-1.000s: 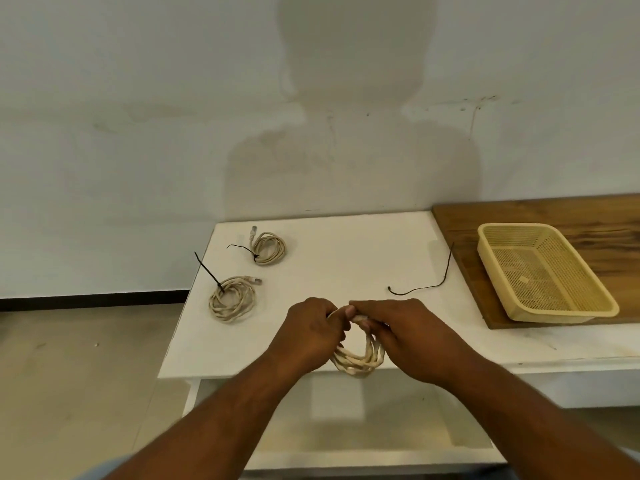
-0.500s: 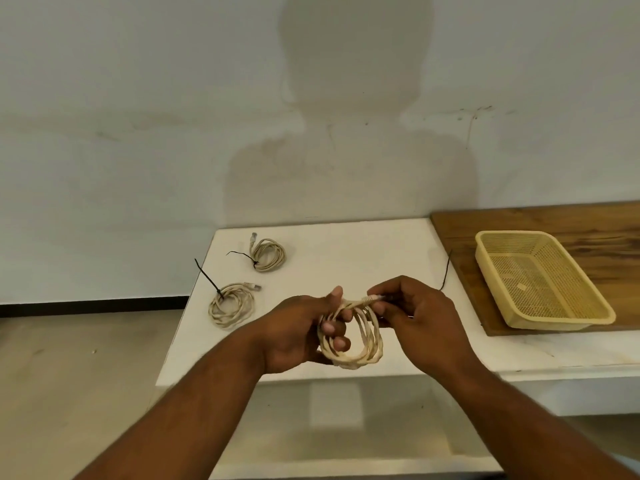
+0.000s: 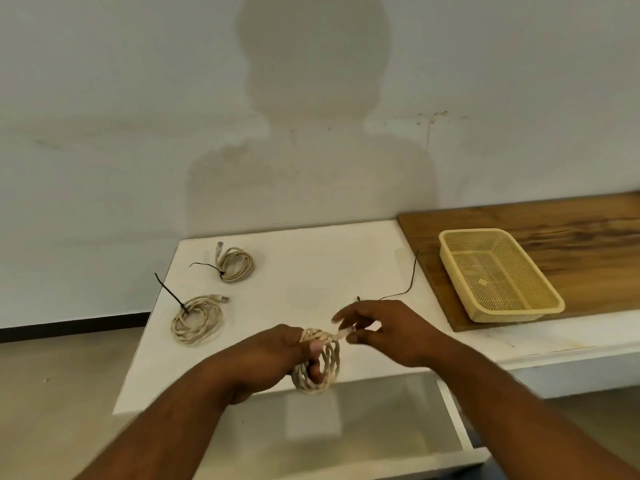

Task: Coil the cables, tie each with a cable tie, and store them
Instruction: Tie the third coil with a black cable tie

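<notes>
My left hand (image 3: 277, 358) grips a small coil of beige cable (image 3: 329, 370) above the near edge of the white table (image 3: 311, 271), fingers passed through the loop. My right hand (image 3: 388, 327) pinches the cable's plug end (image 3: 344, 332) just right of the coil's top. A loose black cable tie (image 3: 410, 282) lies on the table behind my right hand. Two other beige coils lie at the table's left, the near coil (image 3: 195, 318) and the far coil (image 3: 235, 263), each bound with a black tie.
A yellow perforated plastic basket (image 3: 554, 303) sits on a wooden board (image 3: 554, 220) at the right. A pulled-out white drawer (image 3: 450, 410) lies below my hands. The wall stands close behind the table; bare floor lies to the left.
The coil has shifted slightly right and lower in my left hand. My right hand has moved right and loosened, its fingers spreading while it still pinches the plug end.
</notes>
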